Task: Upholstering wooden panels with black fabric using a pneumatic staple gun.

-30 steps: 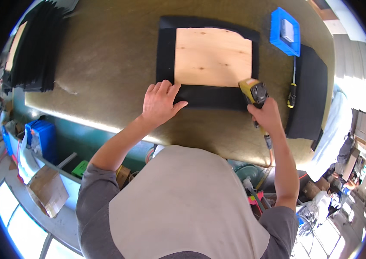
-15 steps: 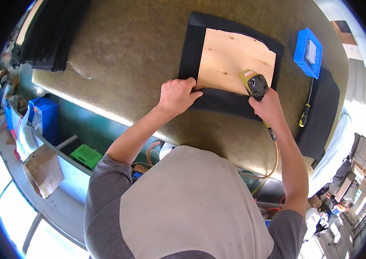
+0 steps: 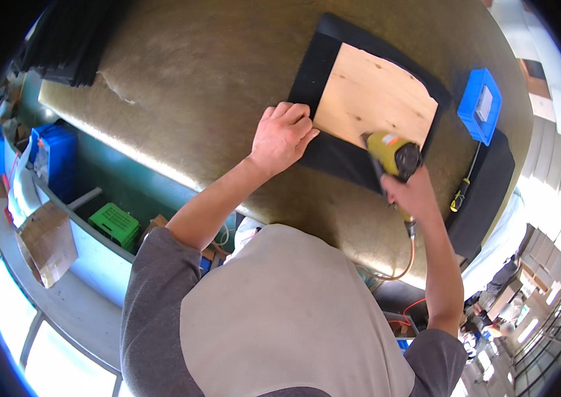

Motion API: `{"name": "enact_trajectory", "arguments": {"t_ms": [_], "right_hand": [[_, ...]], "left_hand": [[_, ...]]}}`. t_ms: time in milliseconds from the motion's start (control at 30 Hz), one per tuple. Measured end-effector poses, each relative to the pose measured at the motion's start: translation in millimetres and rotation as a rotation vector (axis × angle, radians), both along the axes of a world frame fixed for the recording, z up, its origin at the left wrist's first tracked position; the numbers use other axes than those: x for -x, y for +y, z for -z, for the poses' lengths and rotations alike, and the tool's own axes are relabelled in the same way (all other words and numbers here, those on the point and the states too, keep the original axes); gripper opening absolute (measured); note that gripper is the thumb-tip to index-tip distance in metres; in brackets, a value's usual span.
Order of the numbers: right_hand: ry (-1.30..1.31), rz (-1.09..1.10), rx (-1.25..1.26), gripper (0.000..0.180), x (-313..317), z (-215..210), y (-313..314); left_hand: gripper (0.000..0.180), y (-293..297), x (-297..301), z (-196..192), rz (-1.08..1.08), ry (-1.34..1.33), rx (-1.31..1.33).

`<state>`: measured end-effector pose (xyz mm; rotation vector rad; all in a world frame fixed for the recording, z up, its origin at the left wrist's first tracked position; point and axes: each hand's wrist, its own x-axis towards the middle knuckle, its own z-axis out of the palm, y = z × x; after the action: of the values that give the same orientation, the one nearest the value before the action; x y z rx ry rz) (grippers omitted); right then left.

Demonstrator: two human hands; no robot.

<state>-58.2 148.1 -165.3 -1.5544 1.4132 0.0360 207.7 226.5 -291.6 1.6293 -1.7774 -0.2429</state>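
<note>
A pale plywood board point(image 3: 379, 96) lies on a sheet of black covering material point(image 3: 323, 63), which borders it on all sides. At the board's near left corner my left hand point(image 3: 282, 137) is closed, with fingers and thumb pinching the edge of the black material. My right hand point(image 3: 412, 193) grips the handle of a yellow and black air staple gun point(image 3: 387, 149). The gun's nose points left over the board's near edge; whether it touches cannot be seen. From the handle's base hangs an orange air hose point(image 3: 412, 255).
On the right of the brown worktable point(image 3: 181, 79) stand a blue tray point(image 3: 472, 99), a yellow-handled screwdriver point(image 3: 460, 196) and more black sheet point(image 3: 492, 178). Black sheets point(image 3: 62, 53) are piled far left. A green crate point(image 3: 115, 223) and cardboard box point(image 3: 47, 241) are left of me.
The board and its black sheet have turned clockwise and shifted right in view. My left hand has moved right with the corner. The staple gun has swung so its nose points more left.
</note>
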Motion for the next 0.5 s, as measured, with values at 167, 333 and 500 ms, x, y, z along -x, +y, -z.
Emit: {"name": "enact_trajectory", "arguments": {"t_ms": [167, 333, 500], "right_hand": [[0.014, -0.275, 0.008, 0.025, -35, 5, 34], [0.001, -0.352, 0.224, 0.023, -49, 15, 34], [-0.011, -0.256, 0.255, 0.023, -35, 11, 44]], "left_hand": [[0.016, 4, 1, -4, -0.003, 0.053, -0.038], [0.016, 0, 3, -4, 0.003, 0.061, -0.009], [0.019, -5, 1, -4, -0.002, 0.087, -0.083]]}}
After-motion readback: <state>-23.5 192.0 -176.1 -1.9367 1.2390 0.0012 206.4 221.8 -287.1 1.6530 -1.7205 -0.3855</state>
